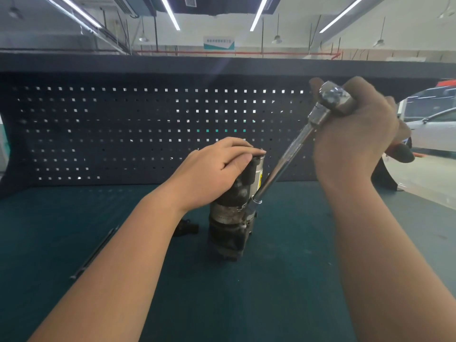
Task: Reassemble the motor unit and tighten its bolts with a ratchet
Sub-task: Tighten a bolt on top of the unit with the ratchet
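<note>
The left hand (217, 171) was laid flat over the top of the motor unit (234, 211), with the fingers nearly straight and the palm pressed on its upper end. The right hand (355, 134) was closed around the head of the ratchet (330, 99), with the fingers curled tightly on it. From this head a long extension bar (286, 164) was held at a slant, and its lower socket end was placed against the side of the motor unit, about at the middle of its height; the bolt itself could not be seen.

The motor unit was stood upright on the green mat of the workbench (283, 280), near the middle. Its body was dark and dirty, with a silver cylinder and a yellow label at the top.

A thin metal rod (95, 253) was laid on the mat at the left, and a small dark part (186, 227) was seen just beside the motor unit, partly hidden by the left forearm. A dark pegboard (123, 129) was stood behind the bench
</note>
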A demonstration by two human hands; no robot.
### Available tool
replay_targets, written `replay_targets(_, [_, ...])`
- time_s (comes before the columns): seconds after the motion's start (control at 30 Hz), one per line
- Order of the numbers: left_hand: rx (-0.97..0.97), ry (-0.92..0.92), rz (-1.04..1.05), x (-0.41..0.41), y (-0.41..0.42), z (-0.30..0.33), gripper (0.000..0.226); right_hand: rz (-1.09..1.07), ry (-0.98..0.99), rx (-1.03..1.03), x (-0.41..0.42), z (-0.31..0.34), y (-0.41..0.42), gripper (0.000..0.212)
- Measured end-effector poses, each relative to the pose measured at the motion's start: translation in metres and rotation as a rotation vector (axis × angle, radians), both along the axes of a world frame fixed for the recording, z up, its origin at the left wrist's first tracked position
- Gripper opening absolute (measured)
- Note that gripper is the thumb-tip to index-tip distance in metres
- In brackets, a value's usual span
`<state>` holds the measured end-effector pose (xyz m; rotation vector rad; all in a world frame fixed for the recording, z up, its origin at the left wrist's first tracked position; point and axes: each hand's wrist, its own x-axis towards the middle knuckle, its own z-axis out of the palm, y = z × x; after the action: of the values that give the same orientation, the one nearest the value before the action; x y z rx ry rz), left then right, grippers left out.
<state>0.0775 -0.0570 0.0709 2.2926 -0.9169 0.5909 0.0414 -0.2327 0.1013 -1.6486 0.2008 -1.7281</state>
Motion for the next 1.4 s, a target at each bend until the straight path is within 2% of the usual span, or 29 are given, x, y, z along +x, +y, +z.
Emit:
replay_targets(0.13, [0.025,-0.018,-0.011,-0.002,0.0,0.002,0.032,-0.023,0.013,0.026,-0.001,-0.001,0.002,0.048])
replay_targets(0.27, [0.065,-0.081,-0.017,-0.002,-0.001,0.001,0.034,0.029,-0.009,0.025,0.002,-0.004,0.002,0.042])
replay_targets(0.37, [-0.023,-0.08,-0.1,-0.004,-0.003,-0.002,0.033,0.026,0.036,0.023,0.003,-0.004,-0.002,0.045])
replay_targets(0.47, [-0.106,-0.009,-0.143,-0.006,-0.005,-0.004,0.029,-0.001,0.035,0.008,0.004,-0.003,-0.007,0.032])
replay_targets(0.5, [-0.105,-0.006,-0.142,-0.006,-0.006,-0.004,0.029,-0.008,0.049,-0.011,0.004,-0.003,-0.008,0.035])
replay_targets(0.57, [-0.067,-0.044,-0.13,-0.008,-0.01,-0.004,0.05,-0.022,0.084,-0.061,0.004,-0.001,-0.008,0.042])
replay_targets(0.67, [0.109,-0.217,-0.036,-0.013,-0.018,-0.005,0.076,-0.036,0.112,-0.093,0.003,0.002,-0.01,0.038])
replay_targets(0.73, [0.213,-0.28,0.038,-0.016,-0.024,-0.004,0.082,-0.04,0.161,-0.135,0.0,0.004,-0.008,0.035])
replay_targets(0.83, [0.235,-0.308,0.089,-0.017,-0.029,-0.006,0.067,0.019,0.201,-0.237,-0.005,0.008,-0.004,0.021])
replay_targets(0.97, [0.182,-0.298,0.111,-0.012,-0.026,-0.007,0.054,0.101,0.223,-0.371,-0.011,0.012,0.0,0.035])
replay_targets(1.2, [0.056,-0.216,0.028,-0.008,-0.018,-0.006,0.033,0.403,0.027,-0.414,-0.017,0.012,0.002,0.022])
replay_targets(1.3, [0.012,-0.195,0.007,-0.005,-0.016,-0.006,0.033,0.373,-0.002,-0.396,-0.011,0.01,0.002,0.021])
replay_targets(1.4, [-0.055,-0.179,-0.007,-0.002,-0.014,-0.008,0.033,0.237,-0.016,-0.351,-0.004,0.006,0.008,0.026])
